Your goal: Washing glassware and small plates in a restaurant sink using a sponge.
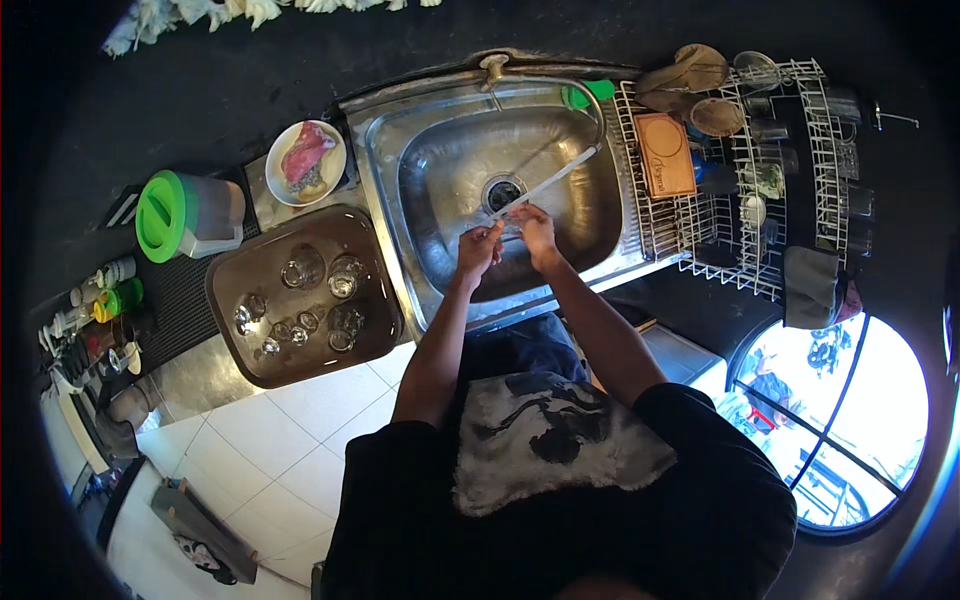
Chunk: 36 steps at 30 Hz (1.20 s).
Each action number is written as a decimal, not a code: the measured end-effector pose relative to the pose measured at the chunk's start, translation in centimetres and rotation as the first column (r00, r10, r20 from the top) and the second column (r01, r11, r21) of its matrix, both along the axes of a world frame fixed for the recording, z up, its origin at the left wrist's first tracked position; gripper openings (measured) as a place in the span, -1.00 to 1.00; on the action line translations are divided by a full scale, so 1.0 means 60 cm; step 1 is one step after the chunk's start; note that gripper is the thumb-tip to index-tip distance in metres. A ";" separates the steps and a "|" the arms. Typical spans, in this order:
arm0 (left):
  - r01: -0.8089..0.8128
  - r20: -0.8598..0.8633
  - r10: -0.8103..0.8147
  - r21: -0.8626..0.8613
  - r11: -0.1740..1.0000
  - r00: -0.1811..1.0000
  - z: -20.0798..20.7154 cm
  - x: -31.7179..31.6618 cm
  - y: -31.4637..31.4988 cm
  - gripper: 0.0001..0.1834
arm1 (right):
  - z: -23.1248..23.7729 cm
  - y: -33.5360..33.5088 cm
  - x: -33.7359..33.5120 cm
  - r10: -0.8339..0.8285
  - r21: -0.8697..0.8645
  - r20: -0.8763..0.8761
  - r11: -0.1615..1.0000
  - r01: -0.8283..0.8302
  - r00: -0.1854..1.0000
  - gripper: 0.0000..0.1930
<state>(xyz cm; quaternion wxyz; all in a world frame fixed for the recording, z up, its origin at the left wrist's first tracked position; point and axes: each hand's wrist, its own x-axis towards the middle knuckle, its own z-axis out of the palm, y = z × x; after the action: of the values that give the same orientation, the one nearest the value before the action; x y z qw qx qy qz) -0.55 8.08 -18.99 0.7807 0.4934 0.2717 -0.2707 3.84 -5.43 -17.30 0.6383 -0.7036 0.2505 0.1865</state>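
Note:
Both my hands are over the metal sink [430,255], close together near the drain [502,192]. My left hand [480,250] is closed, thumb and fingers pinched together. Beside it, my right hand [535,235] is also closed, fingers bent toward the left hand. Between them is something small and see-through, too unclear to name. From the curved tap spout [601,125] at the sink's right side, a pale slanting stream of water [555,178] runs down to my fingers.
Left of the sink, a brown tray [235,345] holds several clear glass pieces. Behind it stand a plate [338,178] with a pink cloth or sponge and a green-lidded container [165,215]. A white wire dish rack [715,262] with glasses and wooden boards is on the right.

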 end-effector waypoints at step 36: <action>-0.286 0.542 -0.415 0.795 0.536 0.731 0.066 -0.017 -0.004 -0.68 | 0.170 0.354 0.114 0.746 -0.674 0.565 0.664 -0.325 0.351 -0.63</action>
<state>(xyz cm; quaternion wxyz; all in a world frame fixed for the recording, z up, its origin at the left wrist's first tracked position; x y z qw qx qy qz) -1.59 7.85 -15.03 0.4731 0.8777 0.0417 0.0632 10.71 15.78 -7.08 0.3930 -0.8724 -0.2903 -0.0155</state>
